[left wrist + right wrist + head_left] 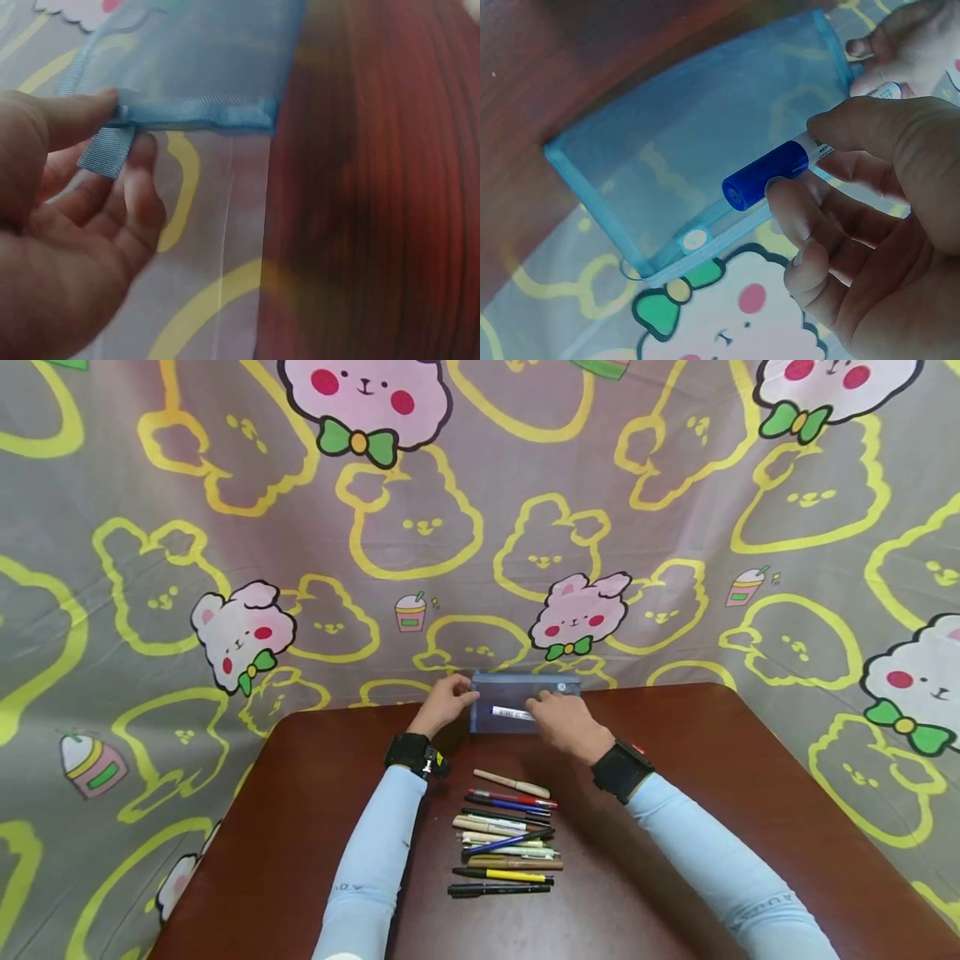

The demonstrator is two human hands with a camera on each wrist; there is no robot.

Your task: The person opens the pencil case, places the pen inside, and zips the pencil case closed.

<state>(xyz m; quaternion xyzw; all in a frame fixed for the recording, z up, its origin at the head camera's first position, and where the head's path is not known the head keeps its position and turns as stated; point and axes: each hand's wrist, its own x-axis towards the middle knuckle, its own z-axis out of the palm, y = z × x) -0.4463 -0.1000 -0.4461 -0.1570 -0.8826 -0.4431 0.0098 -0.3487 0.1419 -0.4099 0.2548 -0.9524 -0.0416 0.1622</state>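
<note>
At the far edge of the table, a blue see-through mesh zipper pouch (497, 692) stands up against the patterned cloth. My left hand (444, 703) pinches its left end; the left wrist view shows the thumb and a finger on the corner by a short ribbon tab (109, 152). In front of the pouch, my right hand (566, 725) grips a white marker (510, 713) between thumb and fingers. The marker's blue cap (769, 172) points toward the zipper side in the right wrist view. Part of the marker's barrel is hidden behind the right thumb.
Several pens and markers lie in a loose column on the brown table (315, 843), from a tan pen (512, 783) down to a black marker (498, 890). One blue pen (508, 842) lies across others. A cartoon-print cloth (465, 543) hangs behind the table.
</note>
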